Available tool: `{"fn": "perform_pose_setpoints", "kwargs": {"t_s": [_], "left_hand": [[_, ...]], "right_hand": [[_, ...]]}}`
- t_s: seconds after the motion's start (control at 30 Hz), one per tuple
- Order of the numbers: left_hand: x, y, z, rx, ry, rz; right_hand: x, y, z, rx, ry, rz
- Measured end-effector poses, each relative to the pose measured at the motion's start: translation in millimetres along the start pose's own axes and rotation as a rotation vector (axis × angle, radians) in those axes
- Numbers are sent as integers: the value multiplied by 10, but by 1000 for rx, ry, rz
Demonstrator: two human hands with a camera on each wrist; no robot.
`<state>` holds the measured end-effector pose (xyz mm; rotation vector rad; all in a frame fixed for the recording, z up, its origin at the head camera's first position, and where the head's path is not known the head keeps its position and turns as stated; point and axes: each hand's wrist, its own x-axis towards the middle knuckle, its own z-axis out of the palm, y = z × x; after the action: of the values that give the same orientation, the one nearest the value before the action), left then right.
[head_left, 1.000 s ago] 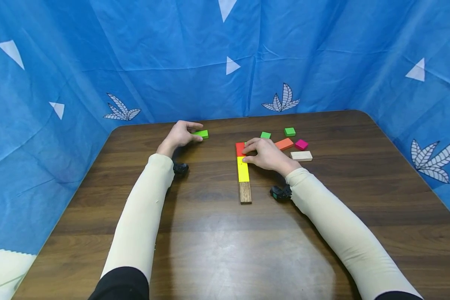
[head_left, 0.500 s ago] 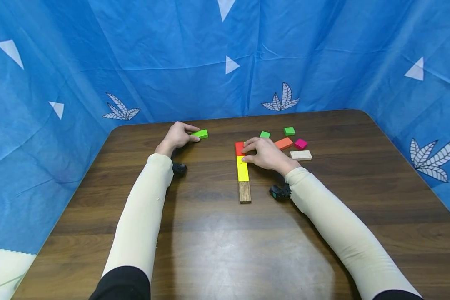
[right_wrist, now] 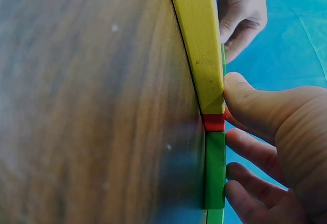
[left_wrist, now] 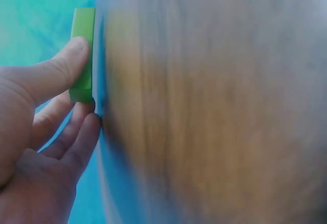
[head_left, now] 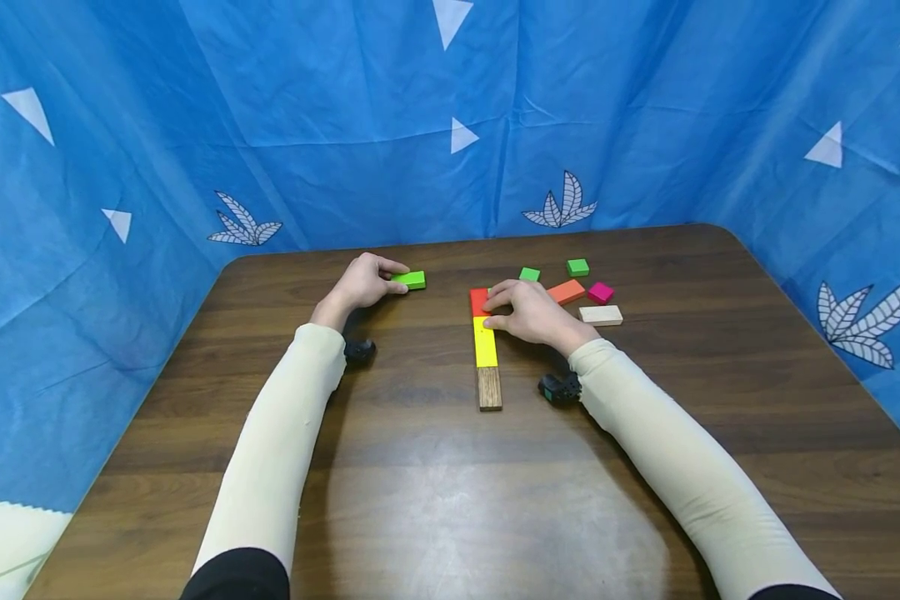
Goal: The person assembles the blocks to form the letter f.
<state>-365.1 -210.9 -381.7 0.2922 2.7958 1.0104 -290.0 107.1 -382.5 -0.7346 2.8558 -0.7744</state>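
Note:
In the head view my left hand (head_left: 362,282) pinches a light green block (head_left: 414,281) between thumb and fingers, left of a block row. The left wrist view shows the thumb lying on the same green block (left_wrist: 83,55). My right hand (head_left: 532,312) rests on the row, its thumb touching the yellow block (head_left: 485,346) and its forefinger at the red block (head_left: 479,302). A brown wooden block (head_left: 489,389) forms the near end. In the right wrist view, other fingertips touch a green block (right_wrist: 215,170) beside the red one, mostly hidden from the head view.
Right of the row lie an orange block (head_left: 567,292), a magenta block (head_left: 601,293), a cream block (head_left: 602,316) and two small green blocks, one behind the right hand (head_left: 529,274) and one farther right. A blue curtain (head_left: 345,125) surrounds the table (head_left: 435,483).
My left hand, with the light green block, has moved slightly right and nearer over the last half second. The right hand keeps its place on the row.

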Motion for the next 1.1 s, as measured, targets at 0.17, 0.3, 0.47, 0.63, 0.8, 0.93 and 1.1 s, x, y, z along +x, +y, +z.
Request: {"fn": "perform_pose_setpoints", "kwargs": {"t_s": [0.17, 0.3, 0.47, 0.63, 0.8, 0.93, 1.1], "left_hand": [[-64, 97, 73, 7, -9, 49], [-121, 198, 135, -11, -5, 84], [-177, 314, 220, -25, -14, 99], [-209, 399, 292, -20, -28, 97], [-219, 490, 345, -20, -27, 117], [-213, 546, 388, -1, -28, 123], [-205, 581, 426, 27, -34, 118]], "right_hand": [[-8, 5, -2, -3, 6, -8], [-5, 9, -8, -4, 19, -18], [-5, 11, -6, -2, 15, -12], [7, 10, 4, -10, 6, -8], [11, 2, -9, -22, 7, -14], [2, -9, -17, -22, 14, -23], [1, -17, -17, -18, 8, -21]]}}
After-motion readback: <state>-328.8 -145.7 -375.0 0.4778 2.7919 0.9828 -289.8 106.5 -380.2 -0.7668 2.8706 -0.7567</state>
